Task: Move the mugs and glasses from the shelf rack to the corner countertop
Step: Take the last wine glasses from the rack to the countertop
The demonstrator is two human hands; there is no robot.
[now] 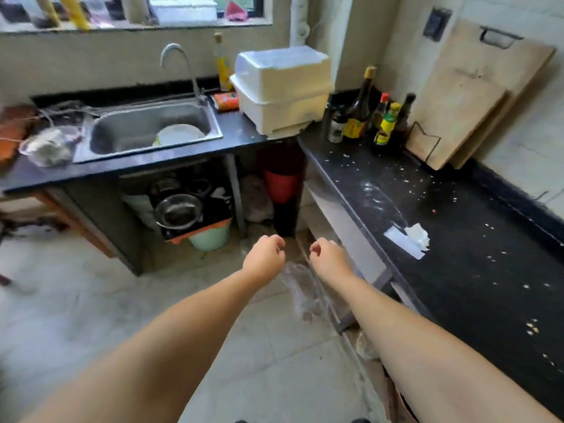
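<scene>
While both my arms reach out over the pale tiled floor at lower centre of the frame, my left hand and right hand hang with fingers loosely curled, gripping nothing, so I judge I am between carries or only starting. No mugs, glasses or shelf rack show anywhere that I can make out. At centre right runs the black speckled corner countertop, its middle bare enough to take cups; the dark and yellow sauce bottles stand pushed back against the wall, likely to keep working room. At centre left sits the steel sink.
</scene>
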